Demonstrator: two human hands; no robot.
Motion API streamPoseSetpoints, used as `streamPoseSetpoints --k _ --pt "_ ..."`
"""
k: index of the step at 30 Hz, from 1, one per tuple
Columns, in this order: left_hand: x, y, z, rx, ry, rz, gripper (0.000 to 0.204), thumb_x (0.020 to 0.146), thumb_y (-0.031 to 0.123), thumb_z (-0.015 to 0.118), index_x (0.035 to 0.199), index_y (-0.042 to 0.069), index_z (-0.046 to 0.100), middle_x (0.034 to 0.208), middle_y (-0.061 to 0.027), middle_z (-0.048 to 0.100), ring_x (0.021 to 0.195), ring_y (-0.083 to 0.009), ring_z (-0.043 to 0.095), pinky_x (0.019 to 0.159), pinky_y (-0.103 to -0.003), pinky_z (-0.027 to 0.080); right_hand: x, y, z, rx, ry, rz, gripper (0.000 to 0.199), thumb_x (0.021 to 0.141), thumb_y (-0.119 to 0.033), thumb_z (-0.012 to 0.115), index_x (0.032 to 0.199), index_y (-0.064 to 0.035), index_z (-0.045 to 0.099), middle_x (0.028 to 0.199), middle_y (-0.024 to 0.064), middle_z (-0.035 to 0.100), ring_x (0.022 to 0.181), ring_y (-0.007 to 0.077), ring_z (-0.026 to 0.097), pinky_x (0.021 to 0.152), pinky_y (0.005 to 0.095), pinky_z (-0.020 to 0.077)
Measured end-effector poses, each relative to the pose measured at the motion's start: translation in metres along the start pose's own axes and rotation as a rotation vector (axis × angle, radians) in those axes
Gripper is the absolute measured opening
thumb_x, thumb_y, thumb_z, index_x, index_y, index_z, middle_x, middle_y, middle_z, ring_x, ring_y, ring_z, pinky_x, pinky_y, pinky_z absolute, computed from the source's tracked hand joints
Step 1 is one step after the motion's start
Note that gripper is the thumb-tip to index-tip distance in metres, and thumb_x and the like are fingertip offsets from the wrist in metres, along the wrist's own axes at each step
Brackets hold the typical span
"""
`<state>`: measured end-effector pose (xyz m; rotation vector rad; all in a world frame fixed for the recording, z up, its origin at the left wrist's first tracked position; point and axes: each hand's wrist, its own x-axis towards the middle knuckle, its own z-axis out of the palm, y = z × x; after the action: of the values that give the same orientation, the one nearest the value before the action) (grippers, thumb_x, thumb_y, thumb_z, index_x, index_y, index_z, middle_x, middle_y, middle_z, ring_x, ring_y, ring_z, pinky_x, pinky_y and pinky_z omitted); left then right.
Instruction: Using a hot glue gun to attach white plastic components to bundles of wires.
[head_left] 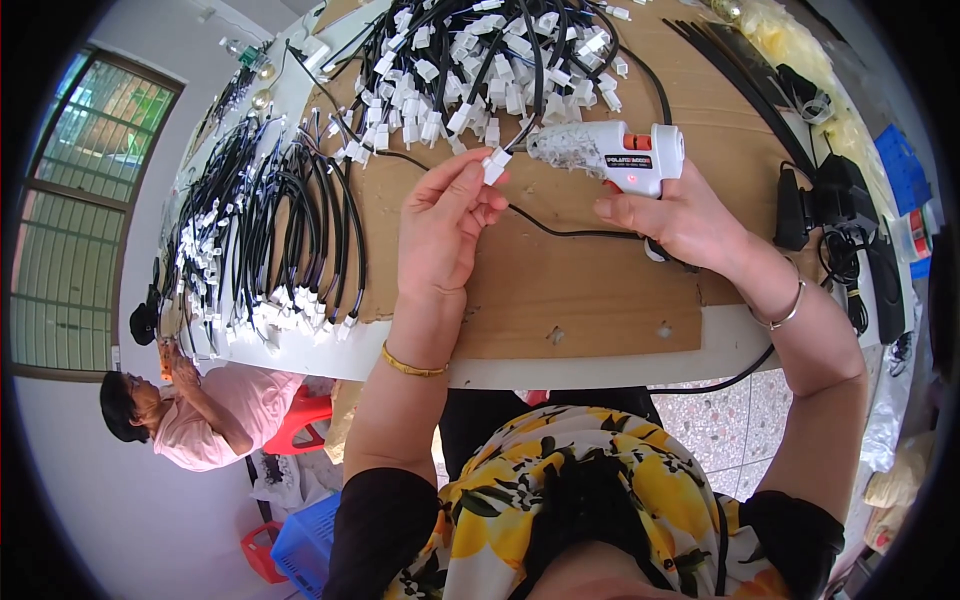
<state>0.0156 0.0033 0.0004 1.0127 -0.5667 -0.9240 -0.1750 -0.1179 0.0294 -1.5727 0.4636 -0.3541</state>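
Two bare hands hover over brown cardboard (600, 320), torn in small holes by the white table's (560, 374) near edge. The left hand (440, 230) pinches a small, boxy white plastic connector (494, 167) between thumb and fingers, above the table's middle. The right hand (690, 220) wraps the handle of a glossy white glue gun (640, 158); whether it squeezes the trigger cannot be told. The gun's nose, crusted with stringy residue, points at the connector. A slip could bring hot metal onto the left hand, or smear glue; the black cord (575, 233) could snag and jerk the gun. Smooth, bendy black cables (320, 200) line the table's left side; toward its far edge rises a tangled, white-tipped heap (490, 70). Past the near left corner sits a co-worker (215, 420) in pink.
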Motion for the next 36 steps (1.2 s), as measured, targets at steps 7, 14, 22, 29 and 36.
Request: streamPoseSetpoints --k 7,14,22,29,36 --pt "0.001 -0.001 -0.002 0.045 -0.065 0.028 0.028 0.078 -0.002 0.054 0.105 -0.001 0.051 0.092 -0.01 0.059 0.074 -0.0153 0.057 0.064 -0.023 0.046 0.0 -0.002 -0.001 0.012 0.012 0.004 0.03 0.072 -0.002 0.058 0.1 -0.0009 0.045 0.083 0.0025 0.053 0.076 0.0104 0.054 0.065 0.0239 0.0441" --pt "0.003 -0.004 -0.003 0.039 -0.037 0.146 0.028 0.073 -0.01 0.055 0.098 0.0 0.049 0.09 -0.0096 0.059 0.077 -0.0162 0.058 0.069 -0.025 0.049 -0.003 -0.01 -0.004 0.026 -0.023 0.086 0.03 0.071 -0.006 0.058 0.098 -0.0014 0.047 0.076 0.0036 0.053 0.064 0.0093 0.048 0.057 0.0244 0.0409" --pt "0.002 -0.004 0.003 0.07 0.005 0.224 0.027 0.071 -0.013 0.057 0.092 0.001 0.049 0.089 -0.009 0.059 0.078 -0.0146 0.057 0.071 -0.025 0.049 -0.004 -0.004 0.001 0.073 0.012 0.0 0.03 0.071 -0.005 0.059 0.098 -0.002 0.047 0.076 0.003 0.053 0.064 0.009 0.048 0.057 0.0234 0.0403" --pt "0.001 -0.004 0.006 0.2 0.02 0.356 0.025 0.071 -0.014 0.056 0.09 0.002 0.05 0.088 -0.0073 0.059 0.077 -0.0108 0.056 0.07 -0.021 0.046 -0.003 -0.005 0.0 0.059 0.006 -0.004 0.028 0.07 -0.002 0.058 0.096 -0.0016 0.047 0.076 0.0026 0.053 0.064 0.009 0.048 0.057 0.0229 0.0409" --pt "-0.001 -0.003 0.011 0.306 0.075 0.401 0.025 0.072 -0.014 0.055 0.089 0.002 0.049 0.088 -0.0072 0.06 0.077 -0.0096 0.056 0.068 -0.019 0.045 -0.002 -0.005 -0.001 0.071 0.01 0.024 0.027 0.07 -0.002 0.058 0.094 -0.0016 0.047 0.076 0.0026 0.053 0.063 0.0092 0.049 0.056 0.0234 0.0412"
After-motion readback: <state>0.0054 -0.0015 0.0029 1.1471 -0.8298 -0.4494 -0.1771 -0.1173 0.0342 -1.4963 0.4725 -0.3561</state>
